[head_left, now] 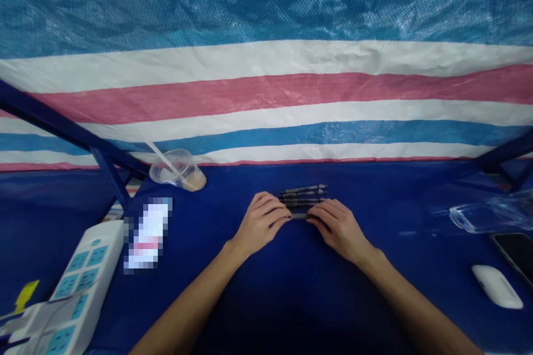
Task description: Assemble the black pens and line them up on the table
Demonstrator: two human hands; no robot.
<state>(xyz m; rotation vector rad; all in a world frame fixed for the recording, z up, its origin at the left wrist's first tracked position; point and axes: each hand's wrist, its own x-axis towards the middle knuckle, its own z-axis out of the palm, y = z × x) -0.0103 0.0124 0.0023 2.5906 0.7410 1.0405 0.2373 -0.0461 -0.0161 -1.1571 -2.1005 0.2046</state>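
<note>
As hands [263, 221] [339, 227] pinch a pen [298, 216] — tabletop [387, 211] spreads sideways.

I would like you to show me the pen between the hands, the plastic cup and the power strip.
Pen [298, 216]: head view, middle of its barrel.
Plastic cup [182, 163]: head view, clear wall.
Power strip [85, 284]: head view, socketed top face.

Dim light; glare on striped tarp [266, 58]; tabletop [300, 294] near-black toward bottom; bright patch [149, 236] pixelated; edges stretched.

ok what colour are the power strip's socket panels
Light blue socket panels, clearest in the head view.
</note>
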